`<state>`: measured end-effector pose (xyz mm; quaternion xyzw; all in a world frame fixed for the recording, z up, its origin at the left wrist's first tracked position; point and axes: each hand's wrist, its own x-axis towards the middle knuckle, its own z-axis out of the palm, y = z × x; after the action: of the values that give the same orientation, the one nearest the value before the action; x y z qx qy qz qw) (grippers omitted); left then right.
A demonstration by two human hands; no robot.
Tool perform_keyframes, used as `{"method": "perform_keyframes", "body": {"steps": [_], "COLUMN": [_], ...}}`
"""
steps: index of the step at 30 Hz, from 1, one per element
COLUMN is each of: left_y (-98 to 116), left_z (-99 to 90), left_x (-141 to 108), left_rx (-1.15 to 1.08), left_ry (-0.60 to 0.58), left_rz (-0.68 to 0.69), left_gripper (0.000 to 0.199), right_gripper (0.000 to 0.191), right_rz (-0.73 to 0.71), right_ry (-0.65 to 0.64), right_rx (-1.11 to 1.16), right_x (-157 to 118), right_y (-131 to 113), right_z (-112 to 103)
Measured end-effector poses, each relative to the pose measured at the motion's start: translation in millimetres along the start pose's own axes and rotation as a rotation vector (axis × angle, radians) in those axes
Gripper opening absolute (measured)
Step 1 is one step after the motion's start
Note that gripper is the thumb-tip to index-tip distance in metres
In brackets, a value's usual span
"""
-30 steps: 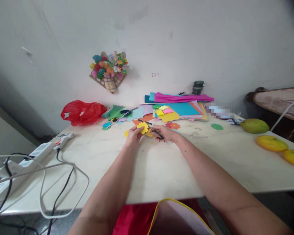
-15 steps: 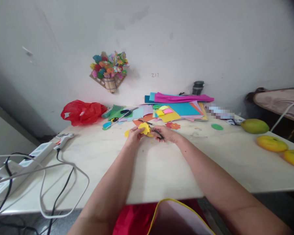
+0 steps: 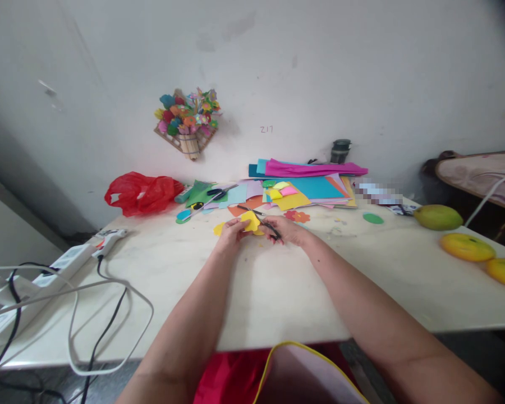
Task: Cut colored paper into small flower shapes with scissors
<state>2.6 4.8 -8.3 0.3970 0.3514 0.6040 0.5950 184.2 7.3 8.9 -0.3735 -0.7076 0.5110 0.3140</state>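
Observation:
Between finger and thumb, my left hand (image 3: 232, 231) pinches a yellow paper flower (image 3: 249, 221) with a scalloped edge. My right hand (image 3: 287, 229) is closed on black-handled scissors (image 3: 271, 229), whose blades point left at the flower's right edge. More yellow paper (image 3: 219, 229) shows just left of my left hand, on the table. Behind my right hand lies a red-orange paper flower (image 3: 298, 216). A dark pen-like stick (image 3: 251, 210) rests on orange paper beyond the yellow flower.
Stacked coloured sheets (image 3: 320, 188) lie at the back of the table, with a red plastic bag (image 3: 141, 193) to their left. Power strips (image 3: 67, 264) and loose cables are on the left. Mangoes (image 3: 437, 217) sit at the right edge. A green paper oval (image 3: 373, 218) lies nearby.
The yellow flower has turned and shifted slightly in my left hand, against the scissor blades. Both hands stay in nearly the same place.

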Motion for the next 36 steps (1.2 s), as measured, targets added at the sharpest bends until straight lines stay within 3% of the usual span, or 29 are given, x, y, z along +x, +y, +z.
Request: {"method": "perform_keyframes", "body": {"steps": [16, 20, 26, 31, 36], "left_y": [-6.0, -3.9, 0.5, -1.8, -3.8], "left_z": [-5.5, -5.5, -1.6, -1.4, -1.7], "left_x": [4.0, 2.8, -2.3, -3.7, -2.9], "left_rx": [0.041, 0.074, 0.156, 0.221, 0.215], "left_ry": [-0.032, -0.047, -0.108, -0.184, -0.188], "left_rz": [0.020, 0.031, -0.005, -0.032, -0.018], "left_gripper": [0.025, 0.023, 0.024, 0.024, 0.026], "right_gripper": [0.023, 0.025, 0.038, 0.035, 0.034], "right_rz": [0.022, 0.021, -0.047, -0.083, -0.062], "right_ry": [0.047, 0.127, 0.275, 0.275, 0.289], "right_rx": [-0.010, 0.000, 0.152, 0.265, 0.290], "right_x": [-0.5, -2.6, -3.5, -0.5, 0.2], "right_y": [-5.6, -8.6, -9.0, -8.5, -12.7], "right_z": [3.7, -0.1, -8.4, -6.4, 0.6]}}
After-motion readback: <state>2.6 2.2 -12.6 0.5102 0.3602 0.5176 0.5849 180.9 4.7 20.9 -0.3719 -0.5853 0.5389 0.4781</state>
